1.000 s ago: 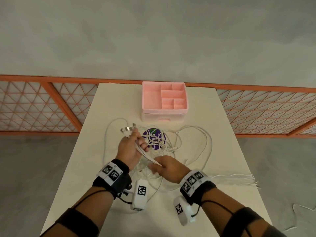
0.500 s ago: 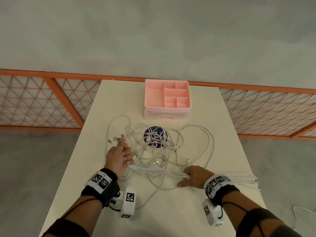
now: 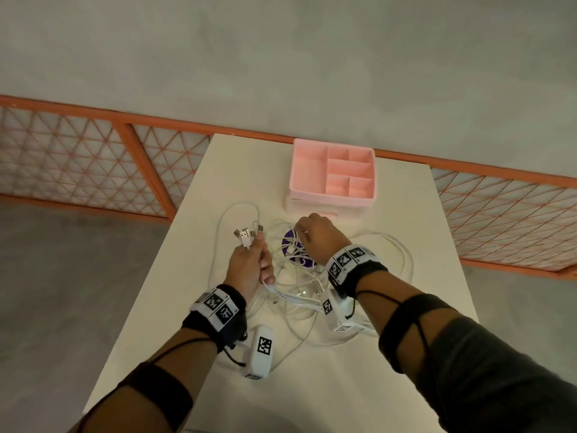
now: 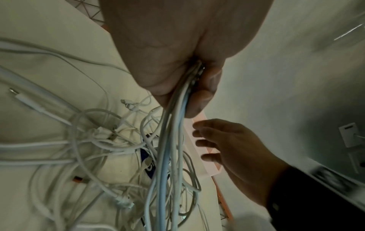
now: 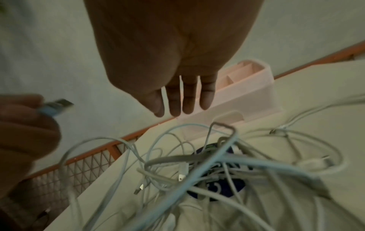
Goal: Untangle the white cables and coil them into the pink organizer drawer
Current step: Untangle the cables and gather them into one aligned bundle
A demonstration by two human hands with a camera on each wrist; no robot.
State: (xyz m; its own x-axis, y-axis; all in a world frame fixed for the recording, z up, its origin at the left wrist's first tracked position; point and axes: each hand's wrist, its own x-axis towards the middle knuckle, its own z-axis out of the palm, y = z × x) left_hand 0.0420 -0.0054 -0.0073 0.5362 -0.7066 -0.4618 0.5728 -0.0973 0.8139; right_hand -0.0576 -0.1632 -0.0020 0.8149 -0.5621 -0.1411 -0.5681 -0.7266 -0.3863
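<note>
A tangle of white cables [image 3: 299, 292] lies mid-table, over a purple disc [image 3: 288, 245]. My left hand [image 3: 253, 267] grips a bundle of cable ends, and their USB plugs [image 3: 246, 235] stick up past the knuckles. In the left wrist view the strands [image 4: 173, 140] run down from that fist [image 4: 189, 87] into the heap. My right hand [image 3: 315, 235] hovers over the far side of the tangle, just before the pink organizer [image 3: 331, 200]. Its fingers [image 5: 183, 101] hang straight and hold nothing. The organizer's top compartments are empty.
The white table [image 3: 406, 354] is narrow, with edges close on both sides. An orange lattice railing [image 3: 93, 170] runs behind it, and grey floor lies around it. Loops of cable [image 3: 402, 260] spread toward the table's right side.
My right hand let go of the strands it was pulling near the front and moved forward over the tangle toward the organizer. My left hand kept its bundle and rose a little.
</note>
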